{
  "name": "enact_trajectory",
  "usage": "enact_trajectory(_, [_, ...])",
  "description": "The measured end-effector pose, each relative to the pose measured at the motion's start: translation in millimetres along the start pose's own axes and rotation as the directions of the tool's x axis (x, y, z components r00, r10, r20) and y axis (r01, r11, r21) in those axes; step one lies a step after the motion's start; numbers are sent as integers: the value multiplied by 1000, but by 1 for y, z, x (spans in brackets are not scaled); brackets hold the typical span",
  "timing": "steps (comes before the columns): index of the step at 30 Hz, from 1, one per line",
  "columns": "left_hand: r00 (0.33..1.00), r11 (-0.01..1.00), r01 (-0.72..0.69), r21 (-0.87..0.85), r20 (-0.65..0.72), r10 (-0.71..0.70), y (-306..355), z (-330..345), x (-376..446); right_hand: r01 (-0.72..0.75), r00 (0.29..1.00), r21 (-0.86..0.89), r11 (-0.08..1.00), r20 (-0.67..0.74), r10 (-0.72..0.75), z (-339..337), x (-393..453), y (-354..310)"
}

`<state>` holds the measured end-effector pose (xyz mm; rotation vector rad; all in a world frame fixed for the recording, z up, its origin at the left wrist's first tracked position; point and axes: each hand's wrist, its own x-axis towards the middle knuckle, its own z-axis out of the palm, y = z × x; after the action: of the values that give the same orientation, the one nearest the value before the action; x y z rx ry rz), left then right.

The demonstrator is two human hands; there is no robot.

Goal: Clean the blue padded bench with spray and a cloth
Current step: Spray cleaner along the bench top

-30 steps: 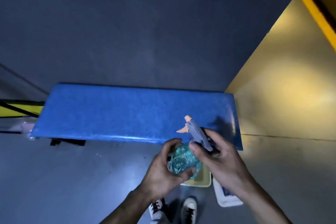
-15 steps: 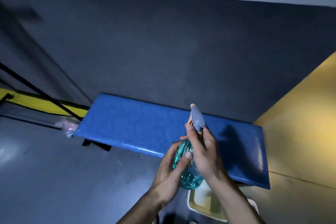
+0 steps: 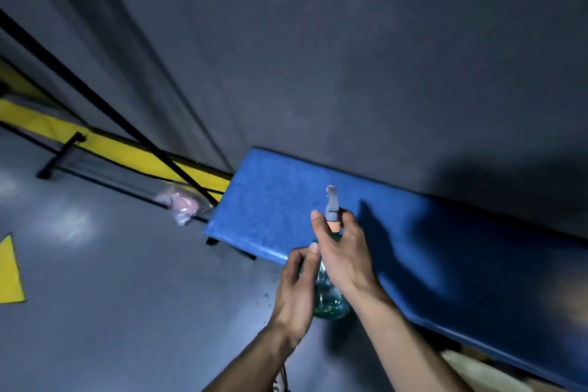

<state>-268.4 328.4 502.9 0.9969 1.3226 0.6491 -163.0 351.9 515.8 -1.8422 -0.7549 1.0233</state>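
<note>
The blue padded desk (image 3: pixel 397 232) runs from the middle of the scene down to the near right, its long far edge against a dark grey wall (image 3: pixel 318 57), its right part in shadow. Above its near edge a clear teal spray bottle (image 3: pixel 329 299) is held upright, the grey spray head (image 3: pixel 332 205) pointing up and away over the blue padding. The right hand (image 3: pixel 345 253) wraps the bottle's neck — its grip closed around it just below the spray head, fingers curled to the far side. The left hand (image 3: pixel 294 289) cups the bottle's body from the left, thumb laid on the glass, so that grip too is closed on the bottle. No cloth can be made out.

Left of the desk's end, a crumpled clear bag with something pink inside (image 3: pixel 183 202) lies on the grey floor (image 3: pixel 127 296). Beyond it a yellow strip (image 3: pixel 127 149) runs along the wall's foot, crossed by thin black bars (image 3: pixel 95 99). A yellow floor marking (image 3: pixel 9 274) shows at the far left edge.
</note>
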Motion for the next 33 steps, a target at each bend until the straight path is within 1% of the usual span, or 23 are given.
enact_trajectory(3, [1000, 999, 16, 35, -21, -15, -18, -62, 52, -30, 1000, -29, 999, 8, 30, 82, 28, 16])
enact_trajectory(8, [990, 990, 143, 4, -11, -143, -56, -141, 120, -97, 994, -133, 986, 29, 102, 191, 61, 43])
enact_trajectory(11, [979, 983, 183, 13, -91, -181, -82, -173, 146, -159, 980, -165, 973, 93, 176, 238, 71, 58])
enact_trajectory(13, [965, 980, 201, 9, -172, -196, -101, -190, 158, -168, 976, -186, 968, 109, 190, 263, 74, 68])
enact_trajectory(14, [960, 977, 213, 13, -191, -207, -108, -196, 162, -168, 976, -191, 967, 108, 191, 273, 74, 72])
enact_trajectory(18, [949, 972, 235, 9, -217, -227, -120, -213, 166, -160, 977, -217, 963, 102, 185, 295, 67, 81])
enact_trajectory(23, [948, 969, 248, 12, -208, -240, -120, -218, 168, -163, 977, -219, 962, 101, 188, 300, 67, 81])
enact_trajectory(26, [954, 967, 255, -25, -159, -256, -112, -216, 176, -170, 979, -199, 965, 77, 189, 298, 77, 77])
enact_trajectory(28, [953, 958, 283, -50, -99, -287, -104, -216, 185, -188, 977, -186, 964, 68, 204, 298, 86, 76])
enact_trajectory(30, [947, 948, 316, -41, -49, -318, -99, -215, 196, -167, 982, -185, 968, 60, 181, 301, 94, 74])
enact_trajectory(33, [954, 956, 293, 8, -71, -291, -91, -209, 207, -113, 993, -183, 977, 6, 116, 303, 103, 70])
